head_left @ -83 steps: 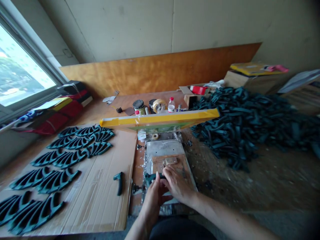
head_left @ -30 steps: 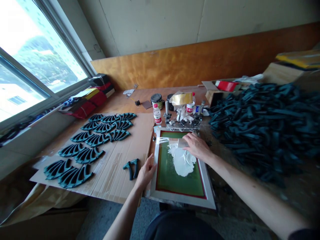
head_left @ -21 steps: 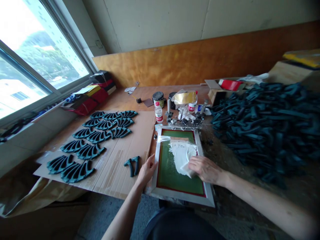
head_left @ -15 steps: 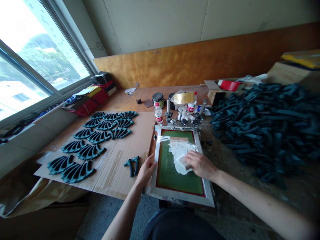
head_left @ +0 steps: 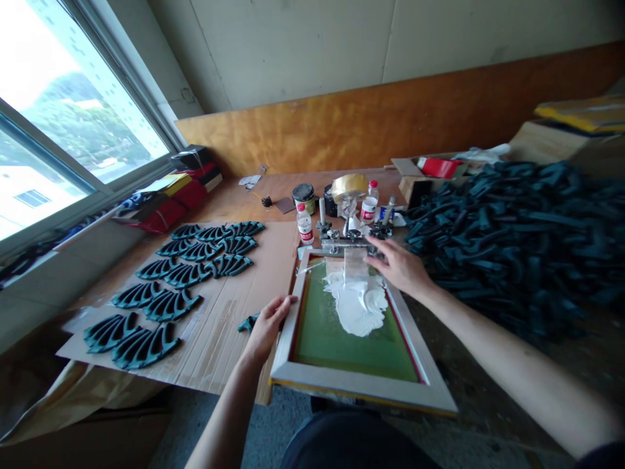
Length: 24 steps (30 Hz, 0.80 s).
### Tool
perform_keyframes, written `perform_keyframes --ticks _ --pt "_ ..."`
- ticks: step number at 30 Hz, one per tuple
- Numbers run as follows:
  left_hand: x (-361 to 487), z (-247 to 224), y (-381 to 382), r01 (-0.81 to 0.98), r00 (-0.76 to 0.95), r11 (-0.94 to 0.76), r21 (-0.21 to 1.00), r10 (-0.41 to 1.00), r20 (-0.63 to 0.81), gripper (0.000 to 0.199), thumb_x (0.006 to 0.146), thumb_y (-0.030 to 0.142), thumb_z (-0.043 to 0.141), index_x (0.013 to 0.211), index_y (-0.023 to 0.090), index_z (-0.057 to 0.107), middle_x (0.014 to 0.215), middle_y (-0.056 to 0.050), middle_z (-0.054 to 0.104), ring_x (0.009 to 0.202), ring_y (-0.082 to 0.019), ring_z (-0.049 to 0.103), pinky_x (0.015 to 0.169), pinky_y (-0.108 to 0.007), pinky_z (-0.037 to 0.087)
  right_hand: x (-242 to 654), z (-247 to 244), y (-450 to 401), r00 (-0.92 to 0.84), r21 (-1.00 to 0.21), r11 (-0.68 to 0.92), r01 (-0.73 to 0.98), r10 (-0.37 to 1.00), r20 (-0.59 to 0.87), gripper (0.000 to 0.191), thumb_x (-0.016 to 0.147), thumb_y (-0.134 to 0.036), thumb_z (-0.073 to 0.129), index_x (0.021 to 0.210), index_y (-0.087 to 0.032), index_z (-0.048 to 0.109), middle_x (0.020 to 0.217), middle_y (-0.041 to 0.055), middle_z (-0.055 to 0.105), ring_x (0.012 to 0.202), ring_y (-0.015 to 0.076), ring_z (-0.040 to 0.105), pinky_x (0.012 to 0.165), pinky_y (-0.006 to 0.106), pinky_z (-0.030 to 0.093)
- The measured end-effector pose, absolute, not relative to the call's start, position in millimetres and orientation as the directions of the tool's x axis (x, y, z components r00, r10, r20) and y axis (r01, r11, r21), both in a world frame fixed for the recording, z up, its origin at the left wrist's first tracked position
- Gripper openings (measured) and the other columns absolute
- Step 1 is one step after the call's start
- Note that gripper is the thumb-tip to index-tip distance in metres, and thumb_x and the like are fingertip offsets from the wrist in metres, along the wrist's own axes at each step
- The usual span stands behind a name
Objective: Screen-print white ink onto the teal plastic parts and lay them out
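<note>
A silk-screen printing frame (head_left: pixel 364 376) with a green mesh lies in front of me, hinged at its far end, its near edge raised. White ink (head_left: pixel 359 312) is spread over the mesh. My left hand (head_left: pixel 269 320) grips the frame's left side. A pale squeegee (head_left: pixel 355 267) rests at the ink's far end. Just right of it is my right hand (head_left: pixel 401 266), fingers apart, apparently holding nothing. Partly hidden behind my left hand is a dark green curved handle-like piece (head_left: pixel 248 323).
Rows of dark green curved pieces (head_left: pixel 159 305) lie on cardboard (head_left: pixel 222 355) to the left. A large heap of similar pieces (head_left: pixel 517 241) fills the right side. Behind the frame stand a metal hinge clamp (head_left: pixel 349 241), a red-capped bottle (head_left: pixel 305 225), a tin (head_left: pixel 303 195) and a tape roll (head_left: pixel 349 185).
The frame's near edge has lifted, with my left hand on its side. My right hand has moved away from me to the far end and come off the squeegee.
</note>
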<state>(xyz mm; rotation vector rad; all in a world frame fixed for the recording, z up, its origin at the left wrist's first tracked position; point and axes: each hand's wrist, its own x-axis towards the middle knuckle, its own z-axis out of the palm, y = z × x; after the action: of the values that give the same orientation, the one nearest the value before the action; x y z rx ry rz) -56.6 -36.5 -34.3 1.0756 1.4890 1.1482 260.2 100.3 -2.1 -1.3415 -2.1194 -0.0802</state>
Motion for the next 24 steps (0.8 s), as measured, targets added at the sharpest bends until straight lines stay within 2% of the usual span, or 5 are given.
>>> perform_keyframes --ticks 6,11,17,21,24 --pt "-39.0 47.6 8.9 -0.135 -0.219 -0.194 0.972 0.962 0.162 0.053 0.084 0.064 0.045 0.097 0.016 0.063 0.093 -0.006 0.068 0.081 -0.017 0.062 0.063 -0.024 0.047 294.4 -65.3 71.4 -0.325 -0.313 0.482 0.818 0.838 0.439 0.039 0.088 -0.048 0.050 0.081 -0.014 0.068 0.079 0.0046 0.066 0.067 0.0152 0.059 0.063 0.024 0.050" --pt "-19.5 58.7 25.6 -0.191 -0.296 -0.282 0.940 0.930 0.219 0.055 0.087 0.064 0.040 0.106 0.016 0.059 0.091 -0.008 0.069 0.084 -0.016 0.064 0.064 -0.024 0.048 260.6 -119.2 37.0 -0.456 -0.230 0.509 0.829 0.854 0.249 0.017 0.085 -0.031 0.061 0.074 -0.019 0.056 0.083 0.0082 0.063 0.079 0.0218 0.061 0.070 0.030 0.047" --pt "36.5 -54.2 -48.4 -0.227 0.151 0.530 0.817 0.848 -0.508 0.068 0.071 0.071 0.059 0.110 0.015 0.059 0.102 -0.016 0.070 0.083 -0.026 0.069 0.055 -0.029 0.051 207.3 -108.6 -12.1 -0.276 -0.428 0.403 0.809 0.903 0.329 0.012 0.094 -0.027 0.045 0.085 -0.022 0.052 0.083 0.0074 0.062 0.077 0.0225 0.060 0.067 0.033 0.045" --pt "33.1 -102.3 -74.8 -0.375 0.000 0.516 0.770 0.831 -0.557 0.053 0.072 0.064 0.062 0.098 0.018 0.059 0.097 -0.011 0.071 0.086 -0.023 0.069 0.061 -0.028 0.052 202.5 -102.4 -20.2 -0.593 -0.332 0.709 0.622 0.704 0.390 0.003 0.090 -0.024 0.053 0.089 -0.023 0.056 0.091 0.0040 0.062 0.091 0.0215 0.056 0.081 0.034 0.045" --pt "-30.2 -119.0 -66.8 -0.235 -0.234 0.479 0.846 0.817 -0.528 0.051 0.073 0.064 0.058 0.093 0.017 0.058 0.083 -0.008 0.072 0.068 -0.020 0.069 0.052 -0.026 0.049 270.9 -99.4 23.2 -0.500 -0.190 0.560 0.807 0.817 0.288 0.021 0.088 -0.009 0.045 0.092 -0.021 0.063 0.095 0.0053 0.062 0.094 0.0198 0.054 0.081 0.031 0.043"
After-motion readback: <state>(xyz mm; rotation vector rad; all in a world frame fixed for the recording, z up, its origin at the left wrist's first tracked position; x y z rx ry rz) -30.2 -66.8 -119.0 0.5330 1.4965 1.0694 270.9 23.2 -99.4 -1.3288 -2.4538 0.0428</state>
